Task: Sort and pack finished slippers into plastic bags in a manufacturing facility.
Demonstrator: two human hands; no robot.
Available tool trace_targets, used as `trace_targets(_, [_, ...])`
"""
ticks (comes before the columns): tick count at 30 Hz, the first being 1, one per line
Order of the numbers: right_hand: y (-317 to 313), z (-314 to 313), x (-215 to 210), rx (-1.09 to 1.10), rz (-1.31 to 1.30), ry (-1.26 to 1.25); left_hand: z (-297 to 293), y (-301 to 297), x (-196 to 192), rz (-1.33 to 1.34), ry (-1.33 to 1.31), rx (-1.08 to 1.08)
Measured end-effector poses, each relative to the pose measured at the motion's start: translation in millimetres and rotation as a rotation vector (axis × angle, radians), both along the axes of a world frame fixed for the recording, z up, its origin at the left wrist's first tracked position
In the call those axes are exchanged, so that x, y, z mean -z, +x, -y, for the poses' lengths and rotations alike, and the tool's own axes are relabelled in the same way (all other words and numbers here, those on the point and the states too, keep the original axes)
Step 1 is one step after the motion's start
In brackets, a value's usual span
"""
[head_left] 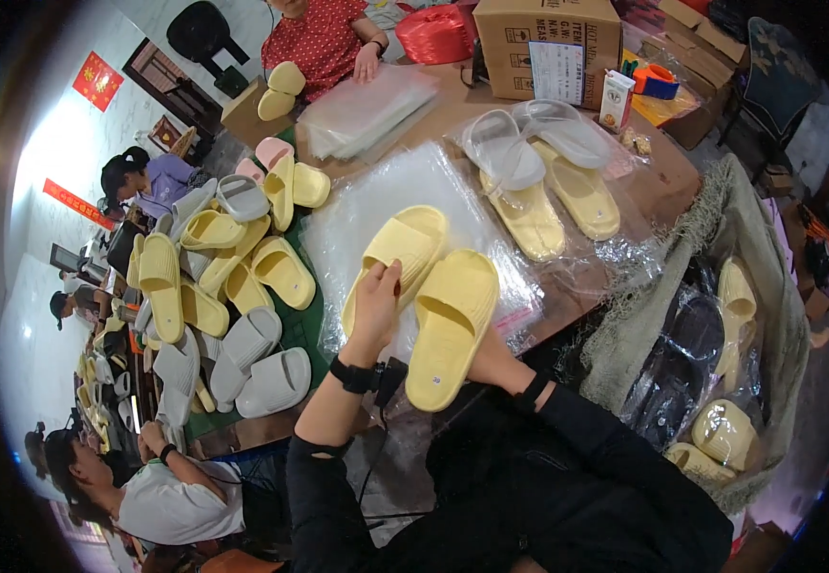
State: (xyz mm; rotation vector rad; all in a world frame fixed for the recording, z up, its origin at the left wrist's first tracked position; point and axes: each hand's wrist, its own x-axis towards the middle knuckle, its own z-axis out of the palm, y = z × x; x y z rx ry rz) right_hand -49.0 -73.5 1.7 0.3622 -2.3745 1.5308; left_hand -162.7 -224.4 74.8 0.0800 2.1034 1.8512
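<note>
Right grip point(496, 361) partly hidden behind yellow slipper point(445, 344)

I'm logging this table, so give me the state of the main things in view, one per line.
Left hand: closed on left slipper
Right hand: partly hidden behind right slipper
Both slippers: unbagged
Clear bags: stacked flat
Gray slippers: loose, unbagged
Upper-right slippers: in or under clear plastic
Sack: open, holding plastic-wrapped slippers

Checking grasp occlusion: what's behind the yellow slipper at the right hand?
Behind the yellow slipper: part of the right hand and, farther back, a stack of clear plastic. The slipper covers the fingertips and some of the stack; the exact grip can't be seen.
</note>
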Motion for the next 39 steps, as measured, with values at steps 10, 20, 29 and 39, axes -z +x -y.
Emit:
trace_targets(10, [1, -5, 4, 0.009, 0.225, -0.684, 0, 69, -8, 0.115, 0.621, -0.258])
trace_targets(20, [16, -54, -36, 0.076, -0.473, 0.227, -6, 82, 6, -0.047, 0.446, -0.234])
trace_targets(29, [18, -49, -107, 0.236, 0.023, -1.138, 4, 103, -16, -0.446, 0.203, -0.19])
trace_targets(39, [15, -63, -89, -0.277, 0.314, -1.694, 1, 112, -42, -0.464, 0.728, -0.296])
